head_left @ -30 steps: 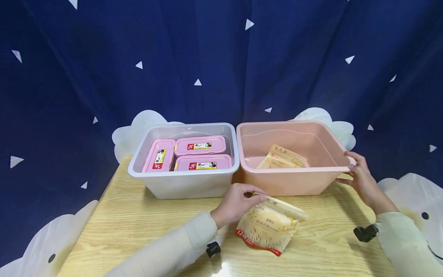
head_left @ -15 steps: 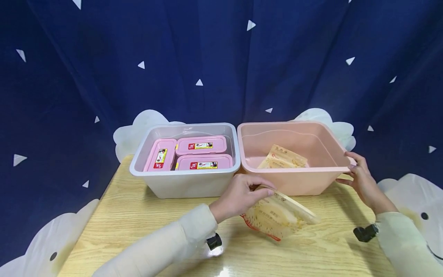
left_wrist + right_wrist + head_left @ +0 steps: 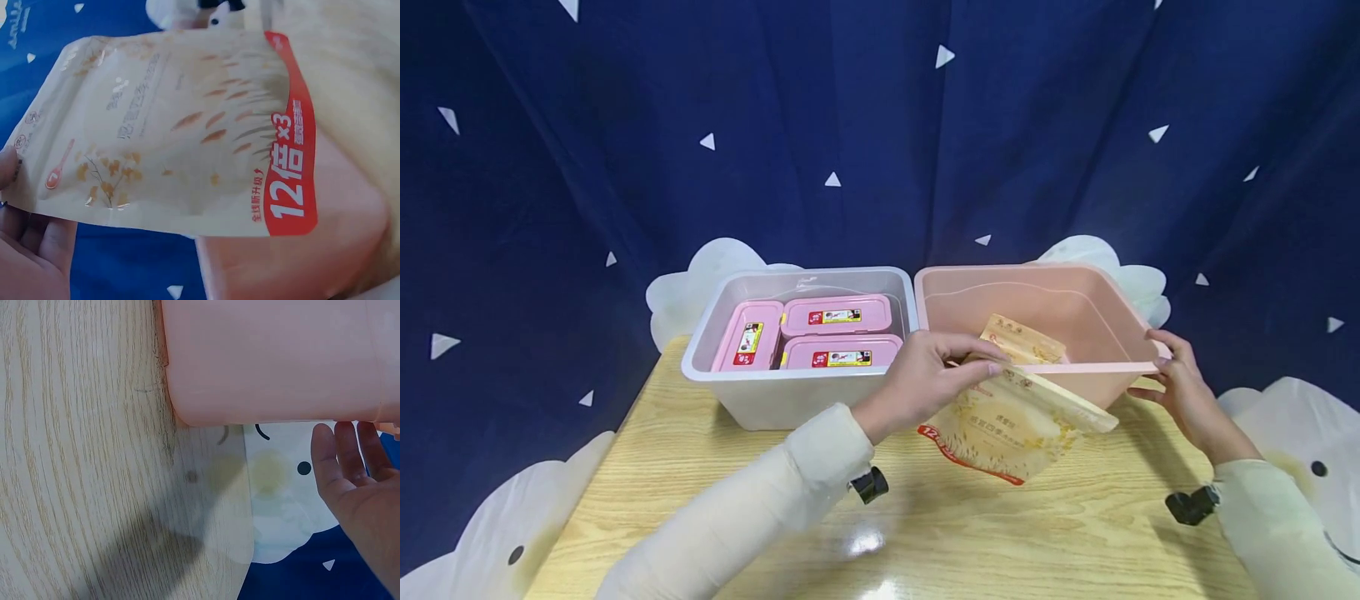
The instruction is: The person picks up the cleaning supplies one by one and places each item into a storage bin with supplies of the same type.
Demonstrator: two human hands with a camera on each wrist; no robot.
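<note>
My left hand (image 3: 925, 379) pinches the upper left corner of a cream-coloured pouch (image 3: 1007, 421) with a red lower edge and grain prints. The pouch hangs tilted in front of the pink bin (image 3: 947, 369), its top edge overlapping the rim in the head view. In the left wrist view, the flat pouch (image 3: 162, 125) shows its red strip to the right, with thumb and fingers at its other end. My right hand (image 3: 1187, 396) holds the right front corner of the pink bin's rim. Seen from the right wrist, several fingers (image 3: 350, 450) reach up against the bin's side (image 3: 269, 362).
Inside the pink bin lies another cream pouch (image 3: 1026, 340). Left of it stands a grey-white bin (image 3: 797, 400) holding three pink lidded boxes (image 3: 838, 315). Both bins stand side by side on a wooden table (image 3: 760, 500), before a dark blue curtain (image 3: 880, 125).
My left hand has lifted the pouch off the table, moving it up and a little right towards the pink bin. The right hand has stayed at the bin's rim.
</note>
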